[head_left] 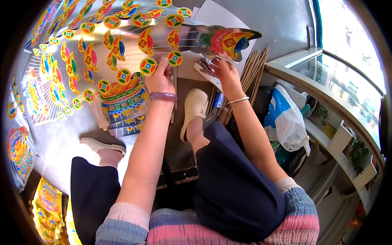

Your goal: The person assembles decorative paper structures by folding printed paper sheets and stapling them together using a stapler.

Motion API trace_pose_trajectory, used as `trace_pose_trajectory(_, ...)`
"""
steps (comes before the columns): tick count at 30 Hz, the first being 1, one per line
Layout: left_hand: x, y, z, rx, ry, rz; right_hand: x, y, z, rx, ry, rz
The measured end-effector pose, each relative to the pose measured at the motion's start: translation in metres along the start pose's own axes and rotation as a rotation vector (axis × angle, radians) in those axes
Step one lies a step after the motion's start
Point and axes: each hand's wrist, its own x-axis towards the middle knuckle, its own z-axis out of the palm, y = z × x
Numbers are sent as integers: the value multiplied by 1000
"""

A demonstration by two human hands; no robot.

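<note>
A large shiny silver foil sheet [134, 41], printed with round and flame-shaped coloured medallions, curves across the upper left. My left hand [160, 79] grips its lower edge, with the thumb on top beside a round green medallion. At the sheet's right end is a pointed tip with a pink lotus print [222, 43]. My right hand [226, 75] is just below that tip, its fingers bent around a silver metal hand tool that looks like a stapler [209, 73]. The fingers partly hide the tool. Whether they also touch the sheet I cannot tell.
Several thin wooden sticks [254, 75] and a small blue box [219, 100] lie below my right hand. Printed foil pieces [122, 108] are stacked beneath the sheet. A plastic bag [286, 122] hangs at the right beside a glass-topped cabinet [294, 61]. Yellow printed foil [47, 204] is lower left.
</note>
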Motion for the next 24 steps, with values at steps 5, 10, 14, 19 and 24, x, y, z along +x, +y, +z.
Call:
trace_pose_trajectory(5, -2, 0, -11, 2, -47, 20, -1, -32, 35, 619, -4, 293)
trace_pose_trajectory(10, -2, 1, -16, -18, -53, 45, -2, -26, 50, 624, 75, 292)
trace_pose_trajectory(14, -6, 0, -17, -6, -59, 32, -4, -22, 55, 622, 145, 266)
trace_pose_trajectory(19, -16, -23, -19, -34, -240, -131, -7, -12, 58, 707, 198, 260)
trace_pose_trajectory(24, -23, -50, 10, -4, -221, -175, -13, -7, 63, 689, 217, 206)
